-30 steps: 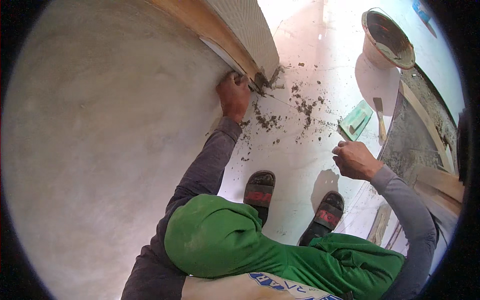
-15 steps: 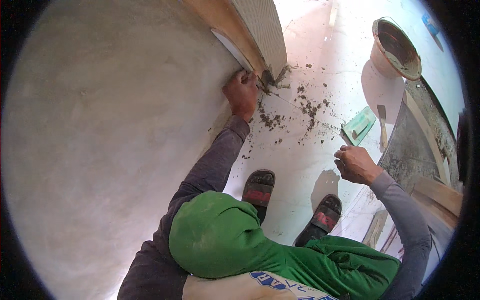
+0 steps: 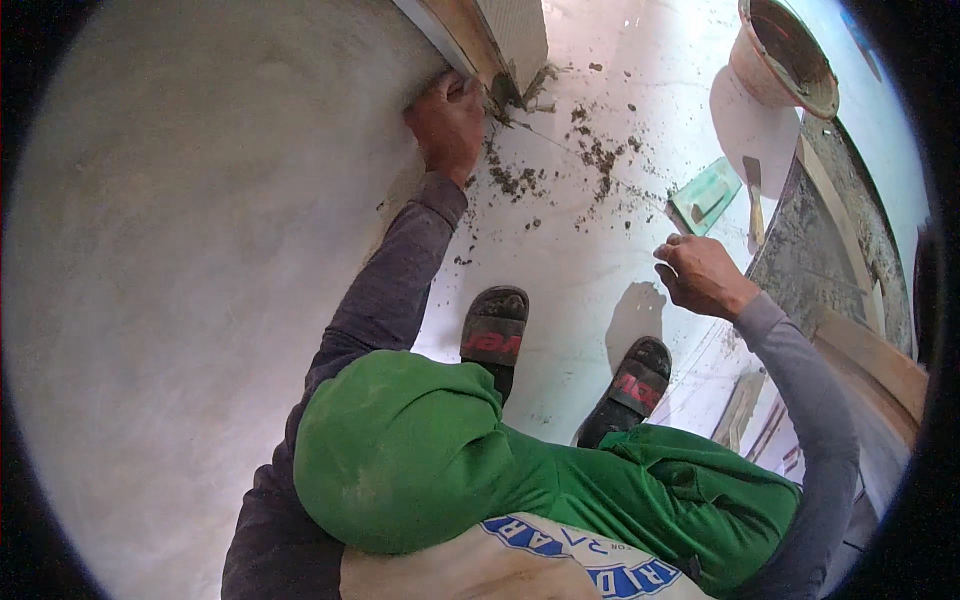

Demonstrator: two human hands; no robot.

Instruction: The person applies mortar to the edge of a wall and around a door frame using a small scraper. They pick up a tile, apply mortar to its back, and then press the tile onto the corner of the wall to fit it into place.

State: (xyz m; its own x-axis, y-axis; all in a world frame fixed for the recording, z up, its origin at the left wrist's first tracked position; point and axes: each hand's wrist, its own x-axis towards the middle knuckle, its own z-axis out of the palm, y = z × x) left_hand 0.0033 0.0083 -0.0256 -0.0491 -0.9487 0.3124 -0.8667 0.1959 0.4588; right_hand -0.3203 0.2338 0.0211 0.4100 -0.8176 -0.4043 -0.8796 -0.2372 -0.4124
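Since the earlier frame, the view has been shifted so that both hands and the things on the floor [image 3: 560, 300] are seen higher up, with the bucket [image 3: 757, 65] now cut by the top edge. The left hand [image 3: 448, 125] is still kept at the foot of the wooden edge [image 3: 470, 45], against the grey plastered surface [image 3: 200, 250]; its fingers are bent, but what is grasped there is hidden. The right hand [image 3: 708, 277] is held near the green float [image 3: 706, 195], fingers curled and drawn together. A thin line [image 3: 548, 135] is seen running from the wooden edge's foot toward the right hand; whether it is grasped cannot be told. Dark crumbs [image 3: 600, 160] are scattered beneath and beside it. A scraper [image 3: 755, 205] is laid just beside the float, near the bucket.
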